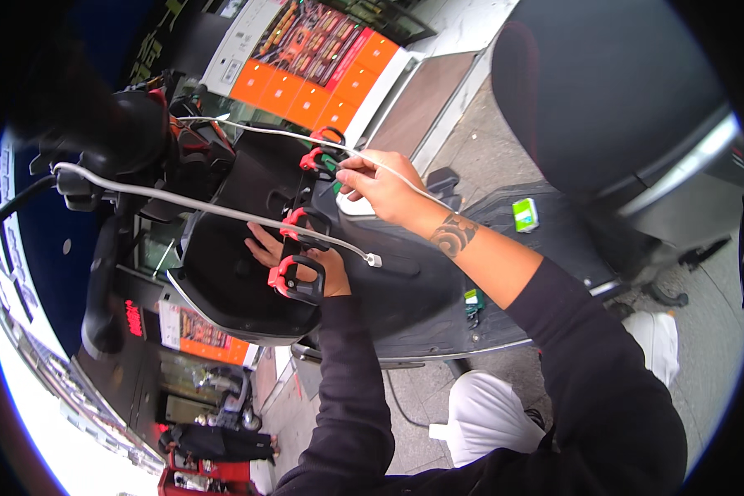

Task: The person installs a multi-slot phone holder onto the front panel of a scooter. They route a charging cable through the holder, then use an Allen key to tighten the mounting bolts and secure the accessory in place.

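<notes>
Four red-and-black hooks (pixel 286 277) sit in a row on the scooter's front inner panel (pixel 223 273). Left hand (pixel 332 269) is behind the lower two, fingers spread by the panel; palm mostly hidden. Right hand (pixel 384 188) is at the upper hooks, thumb and fingers bent close together beside a green piece (pixel 328 164); can't tell if they grip it.

In the way: thick white cable (pixel 215 210) crosses over the lower hooks, plug end loose; thin white cable (pixel 281 131) crosses the right hand. Green-and-white box (pixel 525 215) and small green item (pixel 473 307) on the floorboard (pixel 422 310); the latter's kind unclear.

Printing: orange-and-white cabinet (pixel 306 70) has small labels, red-lit sign (pixel 133 318) has characters. Saddle (pixel 595 91) cut off by lens rim.
</notes>
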`<state>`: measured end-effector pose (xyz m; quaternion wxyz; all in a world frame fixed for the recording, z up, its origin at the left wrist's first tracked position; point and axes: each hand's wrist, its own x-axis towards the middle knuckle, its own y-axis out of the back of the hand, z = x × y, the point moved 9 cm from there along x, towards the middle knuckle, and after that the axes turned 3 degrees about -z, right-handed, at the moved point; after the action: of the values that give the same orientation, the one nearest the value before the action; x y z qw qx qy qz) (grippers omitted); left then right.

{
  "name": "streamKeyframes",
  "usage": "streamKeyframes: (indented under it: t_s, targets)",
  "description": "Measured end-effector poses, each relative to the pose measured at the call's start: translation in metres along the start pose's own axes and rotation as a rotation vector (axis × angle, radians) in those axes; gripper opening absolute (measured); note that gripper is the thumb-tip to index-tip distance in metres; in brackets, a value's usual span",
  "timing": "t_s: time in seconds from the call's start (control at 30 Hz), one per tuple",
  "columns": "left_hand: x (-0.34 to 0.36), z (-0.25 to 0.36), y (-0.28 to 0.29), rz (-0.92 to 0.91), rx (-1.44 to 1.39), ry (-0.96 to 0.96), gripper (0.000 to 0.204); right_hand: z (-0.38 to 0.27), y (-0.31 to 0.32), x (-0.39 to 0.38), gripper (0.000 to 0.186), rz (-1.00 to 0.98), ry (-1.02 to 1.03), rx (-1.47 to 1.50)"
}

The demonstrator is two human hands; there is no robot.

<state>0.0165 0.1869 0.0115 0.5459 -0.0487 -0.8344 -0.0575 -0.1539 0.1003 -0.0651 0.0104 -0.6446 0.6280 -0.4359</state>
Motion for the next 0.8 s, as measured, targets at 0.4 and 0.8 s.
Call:
streamKeyframes:
  t_s: [0.4, 0.8]
  targets:
    - [-0.006, 0.001, -0.020, -0.094, -0.005, -0.055, 0.063, 0.023, -0.030, 0.003, 0.019, -0.037, 0.175, 0.118]
    - [-0.015, -0.017, -0.023, -0.098, -0.099, 0.040, 0.045, 0.008, -0.025, 0.001, 0.016, -0.063, 0.233, -0.075]
